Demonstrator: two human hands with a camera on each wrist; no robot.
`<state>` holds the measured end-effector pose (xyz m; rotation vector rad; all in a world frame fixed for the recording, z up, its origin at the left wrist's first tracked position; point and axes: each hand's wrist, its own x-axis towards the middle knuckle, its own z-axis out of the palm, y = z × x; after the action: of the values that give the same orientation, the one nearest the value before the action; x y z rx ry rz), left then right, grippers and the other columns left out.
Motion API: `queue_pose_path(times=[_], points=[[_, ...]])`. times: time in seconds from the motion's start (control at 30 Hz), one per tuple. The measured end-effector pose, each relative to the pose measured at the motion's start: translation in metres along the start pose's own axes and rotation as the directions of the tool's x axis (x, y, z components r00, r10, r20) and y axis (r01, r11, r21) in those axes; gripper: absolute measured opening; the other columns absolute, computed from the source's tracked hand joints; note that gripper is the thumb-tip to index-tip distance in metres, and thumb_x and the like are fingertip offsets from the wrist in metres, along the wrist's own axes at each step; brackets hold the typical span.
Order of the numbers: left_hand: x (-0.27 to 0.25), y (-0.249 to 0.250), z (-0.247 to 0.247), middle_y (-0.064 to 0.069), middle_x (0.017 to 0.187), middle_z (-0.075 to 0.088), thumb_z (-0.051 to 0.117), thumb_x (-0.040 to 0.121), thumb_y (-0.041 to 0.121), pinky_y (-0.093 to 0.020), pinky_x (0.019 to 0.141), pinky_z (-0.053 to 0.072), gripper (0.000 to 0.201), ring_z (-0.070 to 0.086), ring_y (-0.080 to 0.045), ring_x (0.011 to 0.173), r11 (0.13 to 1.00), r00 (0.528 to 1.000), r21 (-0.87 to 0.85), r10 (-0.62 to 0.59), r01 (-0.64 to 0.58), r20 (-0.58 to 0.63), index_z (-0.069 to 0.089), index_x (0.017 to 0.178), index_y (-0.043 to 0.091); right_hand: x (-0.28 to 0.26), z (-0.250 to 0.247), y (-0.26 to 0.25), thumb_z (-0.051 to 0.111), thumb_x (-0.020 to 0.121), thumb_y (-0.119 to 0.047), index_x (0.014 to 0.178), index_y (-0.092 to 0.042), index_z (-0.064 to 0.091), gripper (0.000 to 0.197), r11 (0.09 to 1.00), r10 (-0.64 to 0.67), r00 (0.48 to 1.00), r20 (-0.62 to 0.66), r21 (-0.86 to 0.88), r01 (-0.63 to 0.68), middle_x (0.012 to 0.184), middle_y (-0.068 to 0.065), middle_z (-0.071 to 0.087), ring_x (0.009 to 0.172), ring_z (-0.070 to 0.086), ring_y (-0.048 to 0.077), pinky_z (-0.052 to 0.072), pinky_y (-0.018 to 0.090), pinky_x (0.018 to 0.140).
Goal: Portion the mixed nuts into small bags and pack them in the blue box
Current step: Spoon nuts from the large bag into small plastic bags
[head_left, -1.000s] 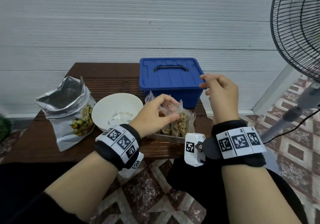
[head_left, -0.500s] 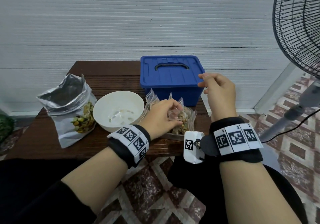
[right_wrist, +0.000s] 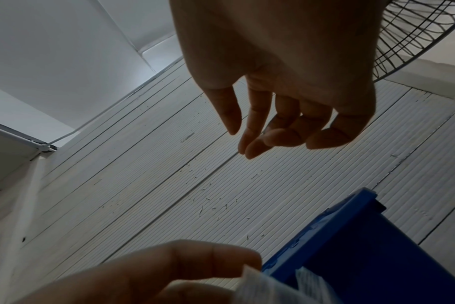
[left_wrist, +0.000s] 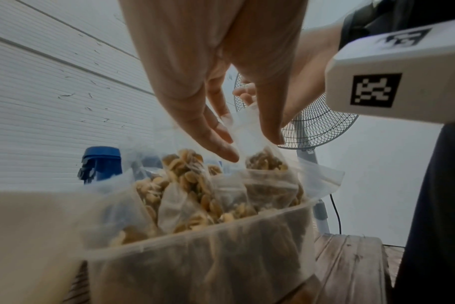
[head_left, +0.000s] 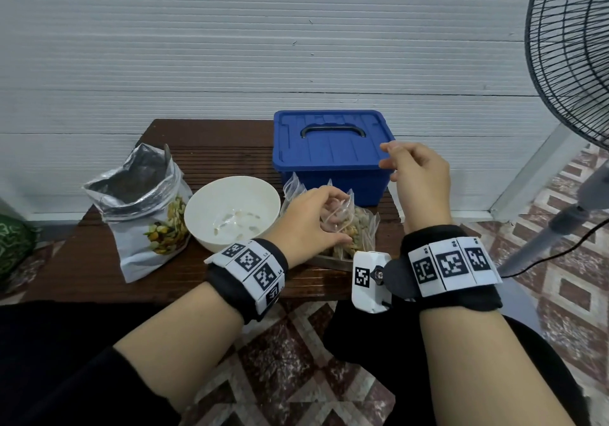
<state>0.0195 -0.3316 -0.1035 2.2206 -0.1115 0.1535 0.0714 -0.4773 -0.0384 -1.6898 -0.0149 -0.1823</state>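
The blue box [head_left: 329,155] stands at the back right of the table with its lid on and handle flat. In front of it a clear plastic tub [left_wrist: 195,257] holds several small bags of nuts. My left hand [head_left: 316,217] reaches down into the tub. Its thumb and fingers [left_wrist: 216,144] pinch the top of one small bag [left_wrist: 262,164] that stands among the others. My right hand [head_left: 395,161] hovers at the box's front right corner. Its fingers are loosely curled and hold nothing, as the right wrist view shows [right_wrist: 260,139].
A white bowl [head_left: 230,211] with a few nuts sits left of the tub. An open foil bag of mixed nuts [head_left: 148,214] stands at the table's left. A standing fan [head_left: 573,46] is close on the right, its cable on the tiled floor.
My left hand has come down and forward with the small bag, into the tub among the other bags. The right hand has stayed by the box corner.
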Motion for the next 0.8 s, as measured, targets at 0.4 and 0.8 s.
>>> queue_pose_path(times=[0.4,0.8], points=[[-0.007,0.006,0.009,0.016,0.110,0.043,0.079,0.075,0.031,-0.017,0.084,0.038,0.059,0.039,0.001,0.091,0.957,0.999,0.287,0.043,-0.051,0.033,0.048,0.126,0.027,-0.001,0.001,-0.002,0.055,0.093,-0.021,0.096,-0.012,0.069,0.017,1.000,-0.009,1.000,-0.006,0.003,0.009,0.077,-0.005,0.065,0.082,0.062,0.009,0.049,0.031,0.085],[-0.004,-0.001,0.014,0.010,0.116,0.049,0.080,0.075,0.032,-0.023,0.088,0.043,0.062,0.041,-0.001,0.096,0.947,0.998,0.321,0.042,-0.028,-0.036,0.047,0.127,0.027,0.002,0.003,0.002,0.054,0.094,-0.023,0.095,-0.014,0.068,0.017,1.000,-0.004,1.000,-0.008,-0.012,0.004,0.077,-0.004,0.066,0.086,0.063,0.012,0.048,0.030,0.083]])
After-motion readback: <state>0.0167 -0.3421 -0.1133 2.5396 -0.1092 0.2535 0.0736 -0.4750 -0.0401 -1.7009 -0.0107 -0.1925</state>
